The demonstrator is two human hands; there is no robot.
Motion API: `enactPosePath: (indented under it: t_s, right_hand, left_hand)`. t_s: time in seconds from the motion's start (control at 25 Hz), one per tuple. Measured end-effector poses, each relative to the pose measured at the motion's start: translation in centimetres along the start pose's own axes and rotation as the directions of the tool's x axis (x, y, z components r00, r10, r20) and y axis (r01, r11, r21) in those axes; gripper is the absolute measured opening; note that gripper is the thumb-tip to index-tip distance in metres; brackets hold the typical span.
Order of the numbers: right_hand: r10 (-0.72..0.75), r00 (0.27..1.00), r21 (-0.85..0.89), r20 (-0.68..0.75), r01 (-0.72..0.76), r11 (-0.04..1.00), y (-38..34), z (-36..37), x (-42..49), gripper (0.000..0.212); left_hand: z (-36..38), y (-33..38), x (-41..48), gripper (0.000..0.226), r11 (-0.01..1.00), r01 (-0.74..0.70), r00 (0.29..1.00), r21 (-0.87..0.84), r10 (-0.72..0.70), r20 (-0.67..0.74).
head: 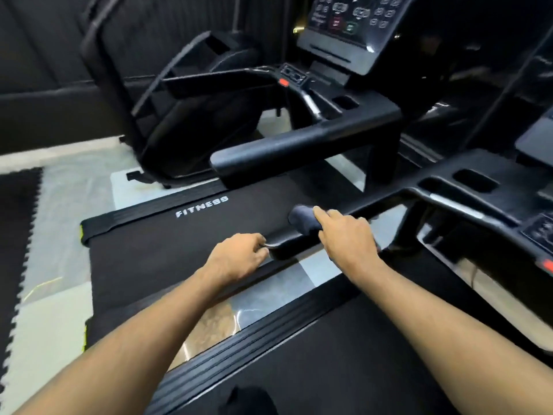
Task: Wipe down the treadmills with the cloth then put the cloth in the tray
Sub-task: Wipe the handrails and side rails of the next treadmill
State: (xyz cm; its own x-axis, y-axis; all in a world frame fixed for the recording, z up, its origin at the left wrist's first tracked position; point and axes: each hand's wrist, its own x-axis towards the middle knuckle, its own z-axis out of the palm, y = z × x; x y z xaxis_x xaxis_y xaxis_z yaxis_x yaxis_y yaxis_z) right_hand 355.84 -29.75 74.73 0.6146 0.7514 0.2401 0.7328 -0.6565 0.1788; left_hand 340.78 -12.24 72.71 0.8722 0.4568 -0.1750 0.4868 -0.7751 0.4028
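Two black treadmills stand side by side. The near treadmill's left handrail (291, 245) runs from the centre up to the right. My right hand (344, 236) presses a dark grey cloth (303, 220) onto the top of this handrail, fingers curled over the cloth. My left hand (236, 257) holds the handrail's free end with its fingertips hooked around the tip. The far treadmill's belt (167, 241), marked FITNESS, lies beyond my hands. Console recesses (474, 179) sit at the right; I cannot tell which one is the tray.
The far treadmill's handrail (299, 152) and console (350, 19) rise at the upper centre. A black exercise machine (167, 94) stands at the upper left. Pale floor and black foam mats (18, 223) lie at the left. The near treadmill's belt (344, 369) is under me.
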Motion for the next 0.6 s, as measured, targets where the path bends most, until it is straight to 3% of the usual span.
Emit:
enactPosePath:
  t_s: [0.2,0.36,0.52,0.6]
  right_hand:
    - [-0.215,0.976,-0.160,-0.030,0.207,0.965,-1.5,4.3,6.6,0.044]
    - [-0.427,0.894,0.021,0.138,0.428,0.904,-4.2,7.9,8.1,0.045]
    - [-0.412,0.884,0.220,0.220,0.367,0.904,-4.3,7.6,8.9,0.048]
    - [-0.459,0.818,0.321,0.346,0.357,0.877,-4.2,7.6,9.0,0.049]
  left_hand:
    - [2.4,0.1,3.4,0.034,0.994,0.101,0.991,-0.040,-0.104,-0.085]
    - [5.8,-1.2,5.3,0.032,0.974,0.191,0.979,-0.122,-0.199,-0.051]
    - [8.8,-1.2,4.6,0.058,0.932,0.230,0.964,-0.281,-0.257,-0.062]
    - [9.3,-0.8,4.4,0.058,0.922,0.243,0.956,-0.301,-0.280,-0.088]
